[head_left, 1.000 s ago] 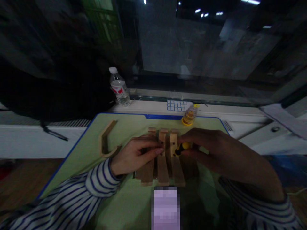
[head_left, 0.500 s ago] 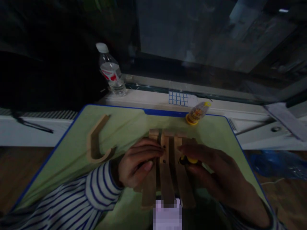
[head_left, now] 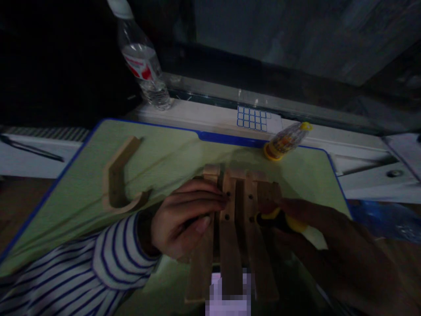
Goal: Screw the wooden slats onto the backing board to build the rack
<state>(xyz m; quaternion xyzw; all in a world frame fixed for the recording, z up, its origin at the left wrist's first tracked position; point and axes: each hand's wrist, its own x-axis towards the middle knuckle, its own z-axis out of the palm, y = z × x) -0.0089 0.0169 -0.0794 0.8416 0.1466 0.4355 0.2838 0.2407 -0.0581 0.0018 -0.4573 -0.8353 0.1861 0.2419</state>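
Observation:
A wooden slatted frame (head_left: 230, 245) made of several long slats lies before me, with dark screw holes near its far end. My left hand (head_left: 187, 219) is closed around its left slat, fingertips beside the holes of the middle slat. In my right hand (head_left: 325, 241) is a short yellow-and-black screwdriver (head_left: 279, 218), held between thumb and fingers. Its front end is near the lower hole of the right slat; I cannot tell whether it touches. A curved wooden piece (head_left: 110, 186) lies apart on the table, left of my left hand.
The green table (head_left: 171, 151) has a blue edge. A bottle with a yellow base (head_left: 286, 142) stands at its far right. On the white sill are a water bottle (head_left: 144, 66) and a blue-gridded sheet (head_left: 253, 118). Blue plastic (head_left: 384, 219) lies beyond the table's right side.
The view has moved closer and tilted down. My right hand and the screwdriver have shifted right, uncovering the right slat's holes. My left hand keeps its hold on the frame.

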